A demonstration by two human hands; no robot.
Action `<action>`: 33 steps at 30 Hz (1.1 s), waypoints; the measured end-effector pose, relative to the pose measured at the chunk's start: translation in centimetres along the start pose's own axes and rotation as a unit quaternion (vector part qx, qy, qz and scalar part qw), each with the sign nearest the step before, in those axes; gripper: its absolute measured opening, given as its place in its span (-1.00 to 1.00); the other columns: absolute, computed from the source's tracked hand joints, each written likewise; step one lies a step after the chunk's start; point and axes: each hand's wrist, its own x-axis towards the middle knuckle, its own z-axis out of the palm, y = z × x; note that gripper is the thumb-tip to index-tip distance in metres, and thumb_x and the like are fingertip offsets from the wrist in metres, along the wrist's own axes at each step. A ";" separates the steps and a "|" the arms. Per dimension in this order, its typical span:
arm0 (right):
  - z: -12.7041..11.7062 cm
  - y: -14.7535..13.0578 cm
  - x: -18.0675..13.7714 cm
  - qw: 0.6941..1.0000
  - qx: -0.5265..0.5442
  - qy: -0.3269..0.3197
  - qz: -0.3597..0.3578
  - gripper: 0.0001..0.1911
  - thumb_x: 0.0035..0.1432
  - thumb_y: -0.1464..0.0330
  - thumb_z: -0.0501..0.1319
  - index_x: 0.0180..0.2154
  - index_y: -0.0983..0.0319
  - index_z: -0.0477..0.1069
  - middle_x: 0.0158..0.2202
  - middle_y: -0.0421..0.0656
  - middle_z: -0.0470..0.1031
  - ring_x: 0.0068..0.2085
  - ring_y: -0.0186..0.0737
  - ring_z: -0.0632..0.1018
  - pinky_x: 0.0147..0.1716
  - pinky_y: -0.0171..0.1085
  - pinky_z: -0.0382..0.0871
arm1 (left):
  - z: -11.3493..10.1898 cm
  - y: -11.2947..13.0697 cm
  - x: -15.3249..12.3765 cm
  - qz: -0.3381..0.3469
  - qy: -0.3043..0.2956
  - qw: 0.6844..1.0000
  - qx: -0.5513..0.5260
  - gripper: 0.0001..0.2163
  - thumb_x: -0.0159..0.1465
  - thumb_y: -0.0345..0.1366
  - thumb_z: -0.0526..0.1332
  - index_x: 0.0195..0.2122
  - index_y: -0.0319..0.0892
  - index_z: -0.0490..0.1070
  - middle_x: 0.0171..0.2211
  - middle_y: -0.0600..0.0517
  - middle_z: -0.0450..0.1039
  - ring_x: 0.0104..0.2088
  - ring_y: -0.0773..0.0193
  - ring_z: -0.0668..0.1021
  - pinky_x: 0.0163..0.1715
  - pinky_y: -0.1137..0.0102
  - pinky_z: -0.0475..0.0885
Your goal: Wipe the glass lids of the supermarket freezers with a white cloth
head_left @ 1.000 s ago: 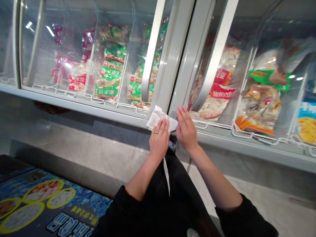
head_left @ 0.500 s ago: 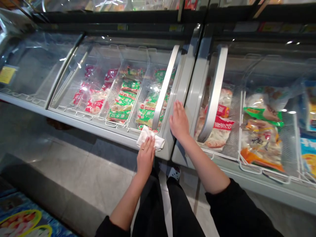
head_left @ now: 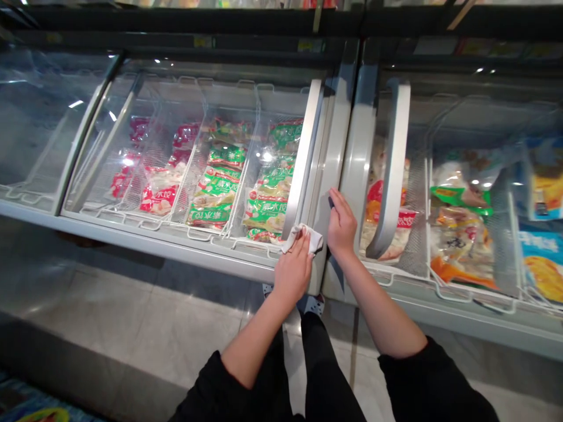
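Note:
My left hand presses a crumpled white cloth against the front right corner of the left chest freezer, just below the lower end of its silver handle. The fingers bend over the cloth. My right hand rests on the grey frame near the seam between the two freezers, with fingers stretched out and holding nothing. To its right stands the curved handle of the right freezer. Green bags of frozen dumplings lie under the left glass lid.
Red-and-white bags lie farther left in wire-divided compartments. The right freezer holds an orange-edged bag and blue packs. Grey floor tiles run below the freezers. A dark shelf edge crosses the top.
My left hand and the cloth have moved right along the freezer's front edge to its corner. My right hand has shifted slightly right and turned more onto its side. The view has shifted a little.

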 end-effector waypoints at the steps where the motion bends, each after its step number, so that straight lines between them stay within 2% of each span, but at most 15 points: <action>1: 0.0 0.1 0.2 1.000 0.005 0.010 0.011 -0.39 0.41 0.42 -0.06 0.35 0.13 0.46 0.36 -0.09 0.51 0.41 -0.11 0.46 0.48 0.11 0.28 | 0.1 0.5 0.4 -0.020 0.003 1.000 -0.021 -0.44 0.55 -0.37 -0.01 0.56 -0.25 0.07 0.55 -0.18 0.10 0.53 0.09 0.24 0.42 0.10 0.38; 4: 0.1 0.4 1.8 1.000 -0.020 -0.007 0.017 -0.37 0.37 0.46 -0.05 0.37 0.14 0.44 0.38 -0.10 0.49 0.43 -0.12 0.43 0.51 0.12 0.23 | 0.6 1.6 -0.2 -0.054 0.018 0.996 -0.076 -0.44 0.55 -0.39 -0.03 0.57 -0.22 0.04 0.56 -0.16 0.08 0.55 0.08 0.19 0.45 0.06 0.33; 7: 0.2 0.6 4.9 0.994 -0.084 -0.066 -0.018 -0.33 0.37 0.49 -0.02 0.45 0.17 0.31 0.48 -0.10 0.34 0.52 -0.10 0.27 0.55 0.12 0.12 | 1.2 2.0 -1.4 -0.064 0.044 0.990 -0.115 -0.42 0.56 -0.38 -0.06 0.60 -0.15 -0.02 0.56 -0.14 0.08 0.55 0.11 0.16 0.48 0.05 0.29; 9: 0.0 0.7 7.0 0.984 -0.135 -0.102 -0.048 -0.32 0.39 0.47 0.02 0.49 0.22 0.23 0.52 -0.06 0.25 0.57 -0.03 0.17 0.57 0.18 0.03 | 1.3 2.1 -0.7 -0.067 0.051 0.987 -0.135 -0.42 0.57 -0.36 -0.07 0.61 -0.13 -0.06 0.56 -0.14 0.06 0.56 0.13 0.13 0.49 0.07 0.28; 11: -0.3 0.9 8.7 0.972 -0.175 -0.135 -0.078 -0.33 0.42 0.44 0.04 0.50 0.24 0.20 0.53 -0.02 0.23 0.58 0.03 0.12 0.58 0.25 -0.06 | 1.1 2.2 2.0 -0.071 0.054 0.984 -0.154 -0.43 0.59 -0.33 -0.09 0.60 -0.15 -0.06 0.57 -0.13 0.04 0.57 0.15 0.10 0.51 0.10 0.24; 13: -0.7 1.2 9.6 0.964 -0.191 -0.155 -0.100 -0.35 0.44 0.43 0.02 0.51 0.23 0.19 0.53 -0.03 0.24 0.58 0.03 0.13 0.58 0.27 -0.09 | 0.6 2.2 6.3 -0.070 0.065 0.980 -0.173 -0.45 0.60 -0.31 -0.11 0.59 -0.21 -0.02 0.57 -0.14 0.03 0.57 0.17 0.09 0.54 0.12 0.17; 15: -0.9 1.6 9.9 0.965 -0.186 -0.151 -0.104 -0.36 0.47 0.43 -0.02 0.51 0.20 0.17 0.53 -0.07 0.23 0.58 -0.01 0.14 0.57 0.24 -0.03 | 0.0 2.1 10.5 -0.066 0.077 0.976 -0.193 -0.46 0.60 -0.32 -0.11 0.58 -0.19 0.02 0.57 -0.13 0.06 0.57 0.20 0.09 0.55 0.13 0.12; 17: -0.8 1.8 9.9 0.970 -0.180 -0.133 -0.093 -0.35 0.47 0.45 -0.05 0.52 0.19 0.16 0.54 -0.07 0.22 0.58 -0.04 0.12 0.57 0.22 0.00 | -0.2 2.0 13.3 -0.063 0.088 0.972 -0.206 -0.46 0.60 -0.33 -0.12 0.58 -0.19 0.03 0.57 -0.12 0.06 0.57 0.20 0.08 0.56 0.14 0.09; 24: -0.5 1.7 9.7 0.972 -0.172 -0.140 -0.074 -0.29 0.39 0.52 -0.05 0.51 0.24 0.17 0.53 0.00 0.23 0.58 -0.07 0.13 0.56 0.18 0.05 | 0.3 2.5 14.0 -0.105 0.105 0.965 -0.215 -0.46 0.59 -0.32 -0.13 0.57 -0.22 0.08 0.57 -0.09 0.06 0.57 0.22 0.08 0.55 0.18 0.11; 27: -0.6 1.7 9.7 0.976 -0.165 -0.125 -0.070 -0.36 0.46 0.45 -0.06 0.51 0.28 0.18 0.52 0.05 0.24 0.57 -0.05 0.15 0.55 0.17 0.08 | -0.3 2.5 18.2 -0.109 0.119 0.961 -0.225 -0.47 0.58 -0.32 -0.14 0.55 -0.24 0.13 0.55 -0.10 0.10 0.57 0.21 0.09 0.55 0.16 0.10; 30: -0.6 2.0 9.8 0.983 -0.157 -0.080 -0.052 -0.37 0.50 0.43 -0.13 0.51 0.34 0.16 0.52 0.10 0.23 0.58 -0.07 0.12 0.54 0.13 0.10 | -1.2 2.2 22.8 -0.105 0.118 0.961 -0.227 -0.47 0.58 -0.32 -0.14 0.53 -0.23 0.19 0.54 -0.10 0.14 0.56 0.22 0.12 0.56 0.18 0.06; 33: -0.4 2.2 9.9 0.986 -0.150 -0.061 -0.044 -0.35 0.49 0.45 -0.16 0.51 0.32 0.15 0.51 0.09 0.25 0.57 -0.09 0.13 0.54 0.13 0.11 | -1.4 1.7 23.4 -0.096 0.112 0.963 -0.224 -0.47 0.58 -0.32 -0.14 0.53 -0.23 0.19 0.54 -0.10 0.14 0.56 0.23 0.13 0.56 0.18 0.03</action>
